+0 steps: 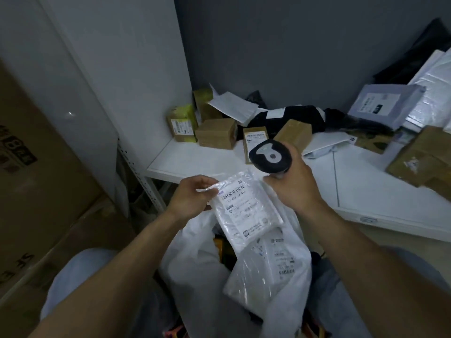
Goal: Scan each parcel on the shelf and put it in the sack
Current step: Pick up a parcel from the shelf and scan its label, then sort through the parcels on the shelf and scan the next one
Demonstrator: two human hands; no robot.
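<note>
1. Head view, hands: Your left hand [195, 196] pinched the upper left corner of a white plastic parcel [246, 211], thumb on top and fingers curled underneath. The forearm reached in from the lower left. Your right hand [292, 184] gripped a black handheld scanner [269, 156], fingers wrapped round its handle. The scanner's head sat just above the parcel's top edge.
2. Head view, task item: You held the parcel label-up, barcode showing, over the open mouth of the white sack [195, 259] between your knees. A second labelled parcel [275, 262] lay inside the sack, just below the held one.
3. Head view, surroundings: On the white shelf [195, 162] beyond your hands, small cardboard boxes [216, 136] stood grouped towards the back left corner, some bearing yellow tape. A black bag [288, 118] lay behind them. A grey mailer [383, 103] leaned further right, and a larger brown box [424, 157] sat near the shelf's right end. The scanner and your right hand hid part of one labelled box.
4. Head view, room: A grey wall [292, 45] backed the shelf. Large brown cartons [36, 167] stood at the left. The light was dim.
</note>
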